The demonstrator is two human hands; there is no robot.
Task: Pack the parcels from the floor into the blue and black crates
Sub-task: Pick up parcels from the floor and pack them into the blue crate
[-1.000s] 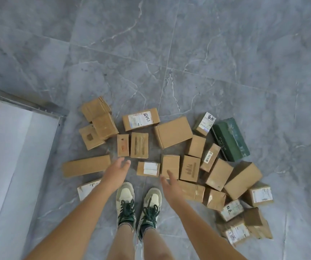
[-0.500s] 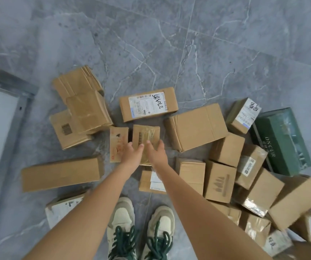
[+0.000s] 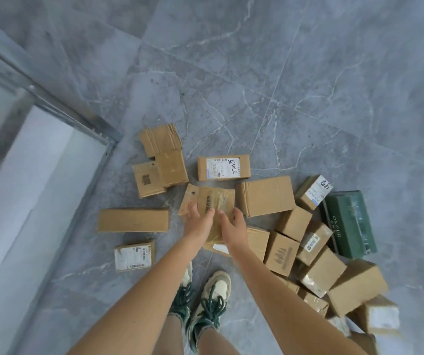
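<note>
**Two hands close on small parcels amid a scatter of boxes**

On a grey marbled tile floor (image 3: 308,73), a person standing in green-laced sneakers (image 3: 213,298) reaches down with both bare arms into a loose spread of cardboard parcels. The left hand (image 3: 197,222) and right hand (image 3: 232,228) sit side by side, fingers curled around a flat taped parcel (image 3: 216,203) that is tilted up between them; a thinner brown parcel (image 3: 189,197) lies just behind the left fingers, though whether that hand grips it too cannot be told. A labelled box (image 3: 223,168) lies just beyond, a long carton (image 3: 133,220) to the left, and a dark green box (image 3: 349,226) at the right edge of the pile. No crate is visible.
</note>
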